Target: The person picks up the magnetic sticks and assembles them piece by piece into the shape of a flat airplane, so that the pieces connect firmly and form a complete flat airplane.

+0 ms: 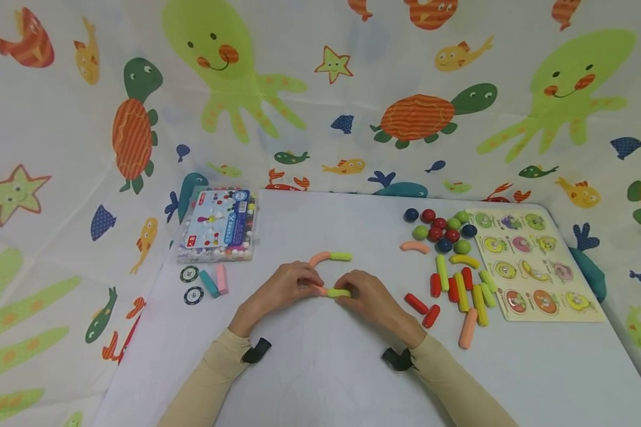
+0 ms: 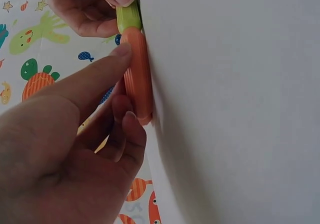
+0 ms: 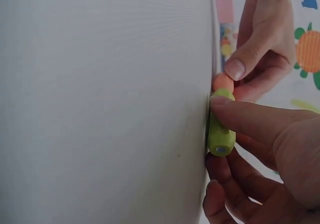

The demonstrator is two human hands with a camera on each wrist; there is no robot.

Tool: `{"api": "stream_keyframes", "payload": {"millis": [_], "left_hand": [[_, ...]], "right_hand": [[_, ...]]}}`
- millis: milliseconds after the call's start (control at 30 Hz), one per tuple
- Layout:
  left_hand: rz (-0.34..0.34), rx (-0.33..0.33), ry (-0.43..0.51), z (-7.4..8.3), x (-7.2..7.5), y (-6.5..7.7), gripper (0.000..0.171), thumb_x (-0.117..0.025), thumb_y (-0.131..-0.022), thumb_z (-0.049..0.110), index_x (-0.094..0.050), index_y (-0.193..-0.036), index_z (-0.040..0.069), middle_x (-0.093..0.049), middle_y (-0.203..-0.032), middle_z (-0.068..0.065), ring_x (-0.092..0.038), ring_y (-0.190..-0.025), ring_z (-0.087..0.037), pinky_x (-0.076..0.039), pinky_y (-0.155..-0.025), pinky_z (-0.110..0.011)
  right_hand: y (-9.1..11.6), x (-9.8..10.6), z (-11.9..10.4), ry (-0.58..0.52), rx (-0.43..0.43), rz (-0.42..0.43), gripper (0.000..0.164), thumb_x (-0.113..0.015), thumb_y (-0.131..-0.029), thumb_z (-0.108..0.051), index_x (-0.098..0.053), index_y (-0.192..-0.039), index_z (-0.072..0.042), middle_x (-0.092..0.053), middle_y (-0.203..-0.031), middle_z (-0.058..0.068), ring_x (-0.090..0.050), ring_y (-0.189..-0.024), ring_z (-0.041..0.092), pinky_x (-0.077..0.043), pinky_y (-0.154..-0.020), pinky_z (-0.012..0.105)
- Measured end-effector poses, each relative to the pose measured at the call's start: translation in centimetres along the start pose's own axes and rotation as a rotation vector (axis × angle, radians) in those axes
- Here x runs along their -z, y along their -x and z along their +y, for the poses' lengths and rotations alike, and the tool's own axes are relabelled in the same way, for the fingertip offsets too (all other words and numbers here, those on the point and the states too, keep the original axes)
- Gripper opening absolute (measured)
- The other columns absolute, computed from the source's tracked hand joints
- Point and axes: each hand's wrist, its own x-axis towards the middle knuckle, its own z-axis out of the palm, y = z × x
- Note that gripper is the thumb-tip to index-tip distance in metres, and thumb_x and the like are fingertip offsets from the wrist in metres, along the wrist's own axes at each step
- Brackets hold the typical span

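Note:
My left hand (image 1: 285, 287) pinches a salmon-coloured magnetic stick (image 2: 138, 79) between thumb and fingers, low at the white tabletop. Its end meets a lime-green magnetic stick (image 3: 221, 129), which my right hand (image 1: 373, 299) pinches from the other side. The two sticks lie end to end in one line, and a small round grey spot shows on the green one's free end. Just beyond the fingers lies a curved salmon stick (image 1: 319, 257) with another green stick (image 1: 340, 257) at its right end.
At right lie several red, yellow, green and salmon sticks (image 1: 462, 284), several coloured balls (image 1: 443, 228) and a fruit puzzle board (image 1: 545, 261). A clear plastic box (image 1: 219, 254) stands back left, near two round chips (image 1: 189, 273), a teal block (image 1: 209, 284) and a pink block (image 1: 222, 279).

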Motion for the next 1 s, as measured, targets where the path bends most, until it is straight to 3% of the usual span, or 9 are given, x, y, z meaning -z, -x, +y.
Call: {"api": "stream_keyframes", "payload": {"millis": [300, 567, 767, 867, 1000], "left_hand": [[-0.021, 0.018, -0.003, -0.2, 0.8, 0.3, 0.019, -0.080, -0.087, 0.014, -0.079, -0.105, 0.010, -0.075, -0.104, 0.000, -0.066, -0.095, -0.015, -0.054, -0.085, -0.033], [-0.026, 0.047, 0.050, -0.4, 1.5, 0.3, 0.022, -0.080, -0.088, 0.017, -0.078, -0.109, 0.012, -0.075, -0.102, 0.003, -0.062, -0.086, -0.011, -0.051, -0.077, -0.025], [0.091, 0.068, 0.071, -0.3, 1.9, 0.0, 0.019, -0.077, -0.091, 0.019, -0.077, -0.110, 0.012, -0.071, -0.095, 0.009, -0.061, -0.084, -0.009, -0.053, -0.077, -0.025], [0.166, 0.084, 0.074, -0.3, 2.0, -0.4, 0.021, -0.077, -0.092, 0.021, -0.077, -0.111, 0.012, -0.073, -0.099, 0.009, -0.063, -0.087, -0.010, -0.055, -0.081, -0.029], [0.206, 0.118, 0.083, -0.4, 2.1, -1.0, 0.025, -0.075, -0.093, 0.024, -0.076, -0.115, 0.013, -0.074, -0.109, 0.005, -0.065, -0.094, -0.012, -0.057, -0.087, -0.036]], "right_hand": [[-0.7, -0.4, -0.4, 0.009, -0.011, -0.020, 0.020, -0.081, -0.087, -0.017, -0.072, -0.105, -0.013, -0.070, -0.097, -0.002, -0.062, -0.088, 0.011, -0.053, -0.083, 0.031], [-0.8, -0.5, -0.4, -0.005, -0.017, -0.031, 0.022, -0.081, -0.087, -0.018, -0.072, -0.107, -0.013, -0.070, -0.098, -0.003, -0.063, -0.089, 0.010, -0.053, -0.084, 0.031], [-0.7, 0.0, -0.5, -0.022, -0.022, -0.029, 0.024, -0.082, -0.087, -0.019, -0.072, -0.108, -0.014, -0.069, -0.099, -0.004, -0.063, -0.090, 0.011, -0.054, -0.085, 0.032], [-0.5, 0.6, -0.6, -0.042, -0.033, -0.011, 0.025, -0.081, -0.088, -0.020, -0.072, -0.110, -0.013, -0.070, -0.102, -0.002, -0.064, -0.095, 0.013, -0.055, -0.088, 0.034], [-0.3, 2.1, -0.5, -0.076, -0.051, 0.050, 0.027, -0.078, -0.091, -0.021, -0.072, -0.114, -0.011, -0.071, -0.107, -0.001, -0.065, -0.099, 0.014, -0.056, -0.090, 0.037]]}}
